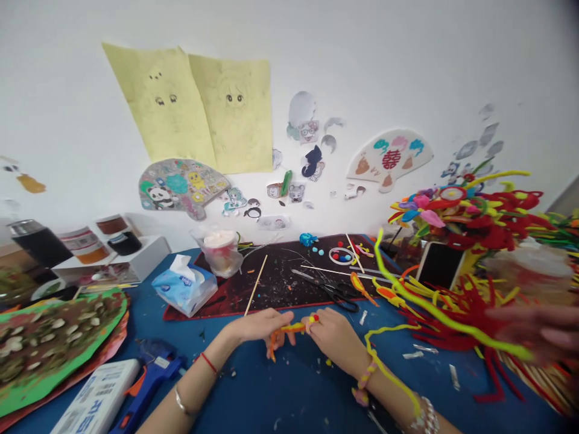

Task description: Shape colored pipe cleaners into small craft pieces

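While the left hand (259, 325) and right hand (333, 340) grip the orange pipe cleaner (289, 328), even pressure should keep its bend neat.

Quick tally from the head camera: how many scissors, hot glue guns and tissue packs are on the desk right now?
Scissors: 1
Hot glue gun: 1
Tissue pack: 1
Total: 3

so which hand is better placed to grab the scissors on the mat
Probably the right hand: it sits nearer the black-handled scissors, though it shares the orange pipe cleaner with the left hand.
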`<control>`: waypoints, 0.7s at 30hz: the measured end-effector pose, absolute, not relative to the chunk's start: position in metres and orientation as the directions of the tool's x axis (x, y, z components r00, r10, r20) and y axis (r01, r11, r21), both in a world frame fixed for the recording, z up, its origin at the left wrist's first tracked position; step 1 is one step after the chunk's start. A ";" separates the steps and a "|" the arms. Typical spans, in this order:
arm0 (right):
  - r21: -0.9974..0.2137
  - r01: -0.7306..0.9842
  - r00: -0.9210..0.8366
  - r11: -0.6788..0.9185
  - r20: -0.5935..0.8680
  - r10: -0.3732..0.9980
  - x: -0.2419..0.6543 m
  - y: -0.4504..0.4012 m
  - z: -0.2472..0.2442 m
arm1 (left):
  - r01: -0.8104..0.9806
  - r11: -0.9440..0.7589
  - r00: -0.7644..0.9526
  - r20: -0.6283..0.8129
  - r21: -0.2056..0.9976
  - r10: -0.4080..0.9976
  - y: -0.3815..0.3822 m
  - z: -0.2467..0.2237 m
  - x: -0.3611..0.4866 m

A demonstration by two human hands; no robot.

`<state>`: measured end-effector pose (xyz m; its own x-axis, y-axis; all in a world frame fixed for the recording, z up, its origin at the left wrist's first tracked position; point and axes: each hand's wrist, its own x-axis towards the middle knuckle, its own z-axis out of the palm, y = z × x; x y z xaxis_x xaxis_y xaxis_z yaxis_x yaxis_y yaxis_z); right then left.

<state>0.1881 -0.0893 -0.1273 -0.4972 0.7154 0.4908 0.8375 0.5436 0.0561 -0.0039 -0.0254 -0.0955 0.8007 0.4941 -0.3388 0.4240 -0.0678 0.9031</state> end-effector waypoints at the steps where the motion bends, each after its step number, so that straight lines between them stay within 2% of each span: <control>1: 0.076 0.833 -0.504 0.547 0.510 0.697 0.190 -0.089 -0.125 | 0.399 0.008 0.813 -0.358 0.917 0.460 -0.027 -0.097 -0.002; 4: 0.129 0.825 -0.521 0.550 0.550 0.653 0.194 -0.089 -0.117 | 0.280 0.167 0.833 -0.326 0.945 0.448 -0.033 -0.100 0.005; 7: 0.149 0.864 -0.465 0.480 0.602 0.649 0.194 -0.090 -0.116 | 0.123 0.225 0.805 -0.230 0.967 0.546 -0.040 -0.102 0.014; 10: 0.070 0.920 -0.335 0.386 0.653 0.679 0.189 -0.091 -0.123 | 0.010 0.188 0.769 -0.128 0.982 0.626 -0.045 -0.102 0.024; 13: -0.030 0.929 -0.252 0.370 0.681 0.688 0.185 -0.091 -0.129 | -0.067 0.161 0.753 -0.056 0.985 0.655 -0.049 -0.101 0.029; 21: -0.016 0.918 -0.256 0.397 0.740 0.622 0.195 -0.087 -0.122 | -0.149 0.380 0.859 -0.071 0.913 0.507 -0.050 -0.098 0.023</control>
<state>0.1951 -0.0868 -0.1223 -0.2558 0.6215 0.7405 0.9178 0.3967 -0.0159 0.0228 -0.0497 -0.0975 0.8589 0.5073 -0.0708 -0.1494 0.3804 0.9127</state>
